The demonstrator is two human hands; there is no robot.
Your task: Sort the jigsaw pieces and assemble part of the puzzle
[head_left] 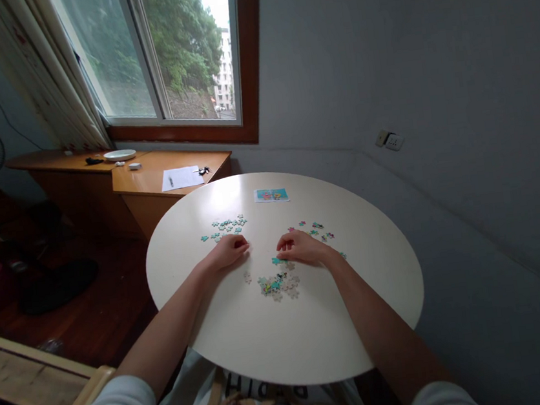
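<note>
My left hand (230,250) rests over the left half of the round white table, its fingers curled together; whatever they may hold is hidden. Just beyond it lies a loose group of teal jigsaw pieces (228,224). My right hand (299,247) is over the middle right with bent fingers, the thumb tip close beside a teal jigsaw piece (275,261). I cannot see what, if anything, is between those fingers. Nearer to me is a mixed pile of jigsaw pieces (274,285), some grey side up. A single grey piece (247,277) lies left of the pile.
Colourful pieces (317,225) are scattered beyond my right hand. A small picture card (272,194) lies at the far side of the white table (314,334). Behind it, a wooden desk (216,160) carries paper (182,178), keys (204,170) and a white plate (120,155).
</note>
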